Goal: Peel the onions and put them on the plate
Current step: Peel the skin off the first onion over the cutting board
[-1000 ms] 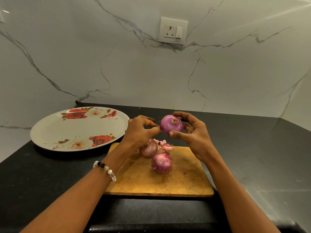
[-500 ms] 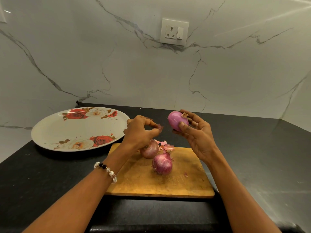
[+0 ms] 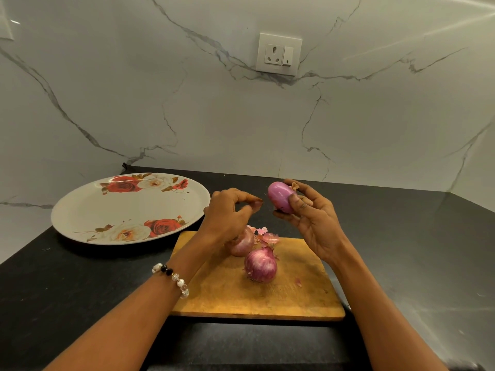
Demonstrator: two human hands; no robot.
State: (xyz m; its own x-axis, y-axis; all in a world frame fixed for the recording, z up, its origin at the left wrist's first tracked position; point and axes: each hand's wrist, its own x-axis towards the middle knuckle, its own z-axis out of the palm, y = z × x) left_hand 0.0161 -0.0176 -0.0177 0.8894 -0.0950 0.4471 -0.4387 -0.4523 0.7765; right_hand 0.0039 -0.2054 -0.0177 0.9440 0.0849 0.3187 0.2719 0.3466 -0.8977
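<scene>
While two onions (image 3: 260,265) are sitting on the board (image 3: 308,298), one partly hidden behind the left wrist, a third, peeled onion (image 3: 280,195) is being held up in the right hand (image 3: 312,220), gripped between thumb and fingers above the board's far edge. Just beside it, the left hand (image 3: 227,212) is hovering with fingers curled, pinching a small scrap of skin (image 3: 255,207). A few loose peels (image 3: 267,236) are lying on the board. One floral plate (image 3: 128,207) is sitting to the left on the counter (image 3: 415,250), holding no onions.
</scene>
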